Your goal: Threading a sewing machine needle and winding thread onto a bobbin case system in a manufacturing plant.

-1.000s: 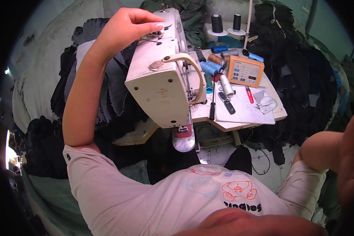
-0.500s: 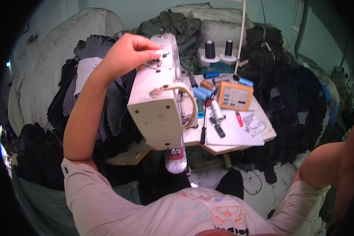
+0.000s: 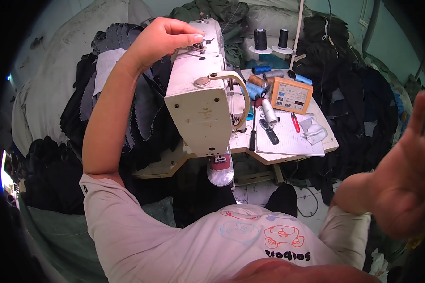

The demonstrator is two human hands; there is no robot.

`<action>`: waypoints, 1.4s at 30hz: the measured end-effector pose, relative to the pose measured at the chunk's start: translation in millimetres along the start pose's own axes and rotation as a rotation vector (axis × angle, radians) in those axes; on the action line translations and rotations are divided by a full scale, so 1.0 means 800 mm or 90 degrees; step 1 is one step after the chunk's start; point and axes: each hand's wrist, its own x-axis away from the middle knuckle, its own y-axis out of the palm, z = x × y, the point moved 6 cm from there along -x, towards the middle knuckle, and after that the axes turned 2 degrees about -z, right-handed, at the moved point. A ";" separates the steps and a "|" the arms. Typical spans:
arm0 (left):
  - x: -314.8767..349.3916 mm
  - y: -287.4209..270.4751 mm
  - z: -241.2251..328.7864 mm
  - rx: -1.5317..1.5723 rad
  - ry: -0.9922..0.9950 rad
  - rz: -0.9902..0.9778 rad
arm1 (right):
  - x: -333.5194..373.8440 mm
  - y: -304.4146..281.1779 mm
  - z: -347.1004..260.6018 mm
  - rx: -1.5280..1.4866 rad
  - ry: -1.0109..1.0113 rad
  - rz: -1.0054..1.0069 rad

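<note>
My left hand (image 3: 163, 40) is above the top of a white industrial sewing machine (image 3: 198, 111), with thumb and forefinger pinched together beside small metal fittings (image 3: 198, 47). Whatever they hold, if anything, is too small to make out. Below the machine's near end sits a rounded metal plate (image 3: 220, 176) with a red patch. My right hand (image 3: 401, 188) is raised at the right edge, away from the machine, palm showing and fingers spread. It holds nothing that I can see; part of it is lost in the dark rim.
On the white table (image 3: 329, 134) are several thread spools (image 3: 269, 113), an orange-framed control panel (image 3: 309, 94), a notebook (image 3: 283, 141), red snips (image 3: 295, 121) and a black-handled screwdriver (image 3: 252, 139). Two black thread cones (image 3: 259, 40) stand behind. Dark fabric piles (image 3: 342, 113) flank the table.
My right hand has come into view with its fingers spread; before, mostly its arm showed. The left hand stays at the machine's top. The whole view has shifted, with the machine higher and farther right.
</note>
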 end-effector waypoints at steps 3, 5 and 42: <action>-0.008 -0.001 0.003 -0.042 -0.028 -0.063 | 0.043 0.025 0.016 -0.188 0.102 0.046; -0.014 -0.002 0.005 -0.072 -0.051 -0.100 | 0.064 0.044 0.024 -0.380 0.172 0.038; -0.255 -0.015 -0.261 -0.240 -0.159 0.130 | 0.081 0.018 -0.038 -0.431 0.316 -0.124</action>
